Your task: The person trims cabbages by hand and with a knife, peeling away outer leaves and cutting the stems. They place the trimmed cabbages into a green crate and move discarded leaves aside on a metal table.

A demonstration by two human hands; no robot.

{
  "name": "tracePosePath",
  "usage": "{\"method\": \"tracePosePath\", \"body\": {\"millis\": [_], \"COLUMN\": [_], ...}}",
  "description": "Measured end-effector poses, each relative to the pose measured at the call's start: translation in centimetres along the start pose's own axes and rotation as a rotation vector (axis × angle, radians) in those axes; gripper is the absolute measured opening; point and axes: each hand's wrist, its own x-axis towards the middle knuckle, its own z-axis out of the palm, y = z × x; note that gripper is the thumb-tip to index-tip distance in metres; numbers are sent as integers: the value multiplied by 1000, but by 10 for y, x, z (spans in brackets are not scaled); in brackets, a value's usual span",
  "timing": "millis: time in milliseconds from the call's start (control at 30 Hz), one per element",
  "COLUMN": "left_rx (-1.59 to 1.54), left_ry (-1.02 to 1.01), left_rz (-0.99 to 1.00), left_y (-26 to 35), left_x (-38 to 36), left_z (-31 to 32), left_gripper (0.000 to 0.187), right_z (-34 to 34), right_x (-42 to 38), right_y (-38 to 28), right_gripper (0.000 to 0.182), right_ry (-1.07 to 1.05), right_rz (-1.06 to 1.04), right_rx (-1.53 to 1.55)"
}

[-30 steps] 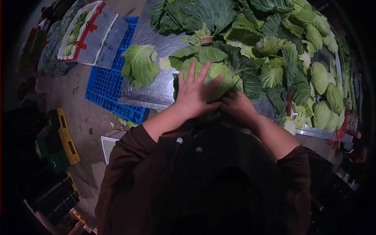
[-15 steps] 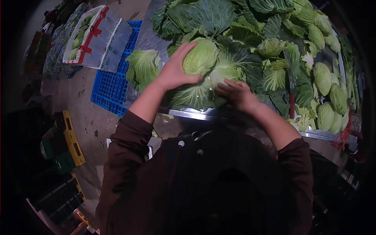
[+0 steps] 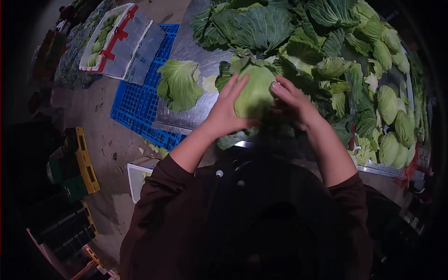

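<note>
A pale green cabbage (image 3: 254,95) is between my two hands, near the front edge of the metal table (image 3: 179,119). My left hand (image 3: 227,107) curves round its left side, thumb underneath and fingers on top. Against the right side rests my right hand (image 3: 298,105), its upper fingers bent onto the head; the lower ones are in shadow. Dark outer leaves (image 3: 254,28) pile up behind the cabbage. To the left of my left hand lies a loose cabbage leaf (image 3: 179,84) on the metal.
Several trimmed cabbages (image 3: 387,105) line the table's right side. A blue plastic pallet (image 3: 135,105) lies beyond the left edge, with a white foam box (image 3: 109,42) bound in red tape near it. A white box (image 3: 136,179) stands on the floor by my left arm.
The cabbage has come away from its spread outer leaves and moved closer to my body. My right hand has risen from the leaves to the cabbage's right side.
</note>
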Motion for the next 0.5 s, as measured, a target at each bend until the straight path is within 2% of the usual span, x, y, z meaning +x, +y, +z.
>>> {"method": "tracePosePath", "body": {"millis": [33, 67, 200, 267, 300, 367, 500], "left_rx": [286, 266, 274, 218, 221, 92, 71], "left_ry": [-71, -84, -122, -13, -10, 181, 326], "left_rz": [77, 89, 75, 32, 33, -15, -59], "left_y": [2, 1, -7, -9, -11, -15, -23], "left_x": [-5, -9, -19, -17, -17, -17, -19], "left_z": [5, 8, 14, 14, 14, 14, 6], "left_gripper": [98, 96, 86, 70, 70, 55, 48], "right_z": [-7, -8, -8, -4, -5, -6, -5], "right_x": [6, 8, 8, 19, 21, 21, 9], "right_y": [11, 15, 20, 32, 31, 24, 13], "right_gripper": [85, 80, 80, 80, 80, 85, 81], "right_ry": [78, 156, 147, 197, 193, 200, 201], "right_rz": [34, 70, 163, -92, -96, -17, 50], "right_rx": [4, 12, -19, -112, -113, -12, 39]}}
